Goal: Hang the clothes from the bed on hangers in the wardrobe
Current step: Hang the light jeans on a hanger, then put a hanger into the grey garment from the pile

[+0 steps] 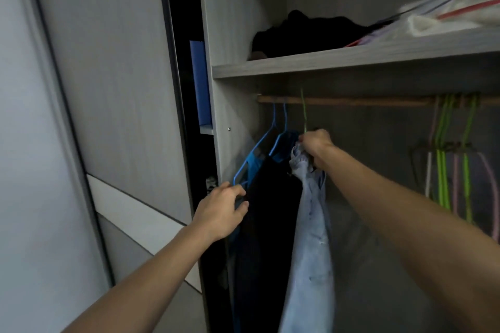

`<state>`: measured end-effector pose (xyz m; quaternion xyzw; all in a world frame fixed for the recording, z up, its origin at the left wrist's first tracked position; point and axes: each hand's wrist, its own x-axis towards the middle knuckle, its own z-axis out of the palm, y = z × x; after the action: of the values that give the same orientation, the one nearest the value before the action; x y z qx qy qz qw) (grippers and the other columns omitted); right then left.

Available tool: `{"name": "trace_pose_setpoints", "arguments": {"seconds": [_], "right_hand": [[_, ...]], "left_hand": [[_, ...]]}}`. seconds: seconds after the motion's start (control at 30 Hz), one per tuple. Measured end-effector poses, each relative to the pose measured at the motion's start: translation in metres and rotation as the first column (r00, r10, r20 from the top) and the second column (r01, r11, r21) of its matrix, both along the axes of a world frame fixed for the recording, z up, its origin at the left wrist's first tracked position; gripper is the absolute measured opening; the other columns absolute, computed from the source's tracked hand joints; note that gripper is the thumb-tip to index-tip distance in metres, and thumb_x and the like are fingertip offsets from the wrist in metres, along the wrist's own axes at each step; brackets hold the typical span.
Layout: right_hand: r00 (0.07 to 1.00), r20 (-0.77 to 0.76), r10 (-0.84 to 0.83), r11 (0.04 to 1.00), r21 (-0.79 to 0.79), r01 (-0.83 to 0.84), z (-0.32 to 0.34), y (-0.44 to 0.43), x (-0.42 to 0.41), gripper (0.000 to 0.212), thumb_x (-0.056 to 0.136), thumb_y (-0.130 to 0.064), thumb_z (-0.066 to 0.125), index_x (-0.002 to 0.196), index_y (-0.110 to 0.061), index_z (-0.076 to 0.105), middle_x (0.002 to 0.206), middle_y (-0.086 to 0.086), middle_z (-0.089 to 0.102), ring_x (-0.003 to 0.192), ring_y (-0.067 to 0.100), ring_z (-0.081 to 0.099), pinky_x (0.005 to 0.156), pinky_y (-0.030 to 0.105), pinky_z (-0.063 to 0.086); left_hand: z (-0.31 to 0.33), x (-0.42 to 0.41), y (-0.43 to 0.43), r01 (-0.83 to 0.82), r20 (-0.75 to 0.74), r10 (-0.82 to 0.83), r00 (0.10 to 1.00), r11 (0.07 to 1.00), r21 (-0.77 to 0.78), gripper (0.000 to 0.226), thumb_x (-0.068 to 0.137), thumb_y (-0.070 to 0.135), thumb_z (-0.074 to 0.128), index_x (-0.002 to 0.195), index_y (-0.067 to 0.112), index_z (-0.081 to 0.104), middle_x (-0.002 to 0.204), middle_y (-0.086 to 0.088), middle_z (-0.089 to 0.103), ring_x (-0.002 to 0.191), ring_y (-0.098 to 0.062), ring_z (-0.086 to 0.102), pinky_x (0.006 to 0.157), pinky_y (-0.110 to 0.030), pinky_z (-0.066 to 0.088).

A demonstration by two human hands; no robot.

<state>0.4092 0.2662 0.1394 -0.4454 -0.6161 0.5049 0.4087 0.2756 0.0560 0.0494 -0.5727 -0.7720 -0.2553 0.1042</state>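
Two hands are up inside the wardrobe (238,21), lower centre of the frame. Right hand (316,147), fingers clenched on the bunched top of a pale denim garment (311,238) where a green hanger (304,113) runs up to the rod (351,101); whether its hook is fully seated over the rod cannot be told. Garment's long axis is vertical, hanging straight down from the fist to the bottom edge of frame. Left hand (223,211), lower and to the left, fingers curled on the edge of a dark garment (267,211) hung on a blue hanger (281,138), beside a second, nearly bare blue hanger (257,151). Judgement: hanging step in hand for the denim piece. Key relation: the rod lies directly above the right fist, hook pointing up, so the right hand is the nearer one; left hand appears to hold the dark garment clear to the left. Spare hangers (446,159) are bunched at right of frame, well apart. Shelf (351,62) above carries dark folded cloth.
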Motion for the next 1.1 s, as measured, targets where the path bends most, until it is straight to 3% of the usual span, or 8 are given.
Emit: {"name": "trace_pose_setpoints", "arguments": {"seconds": [0.17, 0.3, 0.43, 0.6, 0.7, 0.8, 1.0, 1.1], "right_hand": [[0.997, 0.068, 0.019, 0.999, 0.035, -0.022, -0.045, 0.024, -0.05, 0.029, 0.096, -0.008, 0.051, 0.115, 0.012, 0.06, 0.11, 0.023, 0.066, 0.103, 0.036, 0.062, 0.086, 0.044, 0.052], [0.992, 0.128, -0.005, 0.982, 0.19, -0.019, -0.054, 0.029, -0.055, 0.031, 0.096, -0.026, 0.058, 0.074, -0.005, 0.055, 0.063, 0.016, 0.047, 0.061, 0.025, 0.047, 0.058, 0.031, 0.043], [0.943, 0.245, -0.226, 0.914, 0.387, 0.119, -0.046, 0.028, -0.021, 0.033, 0.093, -0.038, 0.059, 0.072, -0.013, 0.059, 0.065, 0.006, 0.058, 0.065, 0.021, 0.055, 0.067, 0.03, 0.042], [0.415, 0.506, -0.756, 0.617, 0.762, 0.195, -0.031, 0.005, 0.058, 0.028, 0.087, -0.038, 0.059, 0.111, -0.025, 0.063, 0.114, 0.006, 0.064, 0.108, 0.03, 0.059, 0.08, 0.035, 0.047], [0.061, 0.571, -0.819, 0.574, 0.809, 0.128, -0.031, -0.012, 0.106, 0.035, 0.085, -0.026, 0.058, 0.119, -0.019, 0.058, 0.122, 0.01, 0.053, 0.117, 0.032, 0.048, 0.081, 0.036, 0.045], [-0.118, 0.579, -0.807, 0.56, 0.813, 0.162, -0.036, -0.025, 0.139, 0.037, 0.087, -0.017, 0.053, 0.124, -0.015, 0.052, 0.123, 0.012, 0.048, 0.116, 0.032, 0.046, 0.082, 0.038, 0.046], [-0.128, 0.598, -0.791, 0.577, 0.799, 0.17, -0.031, -0.034, 0.164, 0.04, 0.091, -0.009, 0.048, 0.131, -0.012, 0.046, 0.124, 0.015, 0.05, 0.115, 0.034, 0.052, 0.08, 0.04, 0.049], [-0.01, 0.538, -0.843, 0.53, 0.834, 0.151, -0.021, -0.035, 0.169, 0.039, 0.087, -0.008, 0.05, 0.126, -0.011, 0.05, 0.116, 0.015, 0.056, 0.109, 0.037, 0.056, 0.076, 0.042, 0.048]], "left_hand": [[0.001, -0.03, 0.03, 0.077, 0.01, -0.078, 0.997, 0.993, 0.091, 0.027, 0.093, 0.038, 0.053, 0.116, 0.026, 0.061, 0.109, 0.006, 0.055, 0.102, -0.018, 0.058, 0.081, -0.035, 0.048], [0.007, -0.043, 0.053, 0.193, -0.026, -0.192, 0.981, 0.963, 0.19, 0.022, 0.092, 0.032, 0.053, 0.11, 0.024, 0.063, 0.106, 0.005, 0.058, 0.098, -0.018, 0.059, 0.079, -0.035, 0.049], [0.025, -0.04, 0.074, 0.391, -0.107, -0.376, 0.92, 0.878, 0.276, 0.017, 0.09, 0.029, 0.056, 0.104, 0.023, 0.065, 0.1, 0.005, 0.059, 0.094, -0.02, 0.06, 0.075, -0.036, 0.049], [0.039, 0.003, 0.1, 0.623, -0.211, -0.587, 0.782, 0.723, 0.298, 0.021, 0.086, 0.031, 0.054, 0.099, 0.02, 0.066, 0.095, 0.001, 0.064, 0.093, -0.024, 0.06, 0.075, -0.036, 0.049], [0.03, 0.041, 0.109, 0.7, -0.204, -0.67, 0.714, 0.688, 0.191, 0.022, 0.09, 0.035, 0.052, 0.104, 0.022, 0.063, 0.099, -0.001, 0.062, 0.098, -0.025, 0.057, 0.078, -0.037, 0.046], [0.018, 0.07, 0.116, 0.727, -0.202, -0.704, 0.681, 0.684, 0.063, 0.026, 0.091, 0.038, 0.05, 0.107, 0.021, 0.06, 0.106, -0.003, 0.061, 0.103, -0.028, 0.057, 0.077, -0.037, 0.045], [-0.002, 0.079, 0.153, 0.691, -0.148, -0.695, 0.704, 0.718, -0.085, 0.026, 0.091, 0.036, 0.05, 0.108, 0.019, 0.061, 0.114, -0.005, 0.063, 0.108, -0.029, 0.058, 0.079, -0.034, 0.046], [-0.004, 0.076, 0.167, 0.671, -0.141, -0.68, 0.72, 0.733, -0.11, 0.028, 0.091, 0.038, 0.05, 0.108, 0.018, 0.062, 0.115, -0.006, 0.065, 0.108, -0.03, 0.059, 0.081, -0.034, 0.046]]}}
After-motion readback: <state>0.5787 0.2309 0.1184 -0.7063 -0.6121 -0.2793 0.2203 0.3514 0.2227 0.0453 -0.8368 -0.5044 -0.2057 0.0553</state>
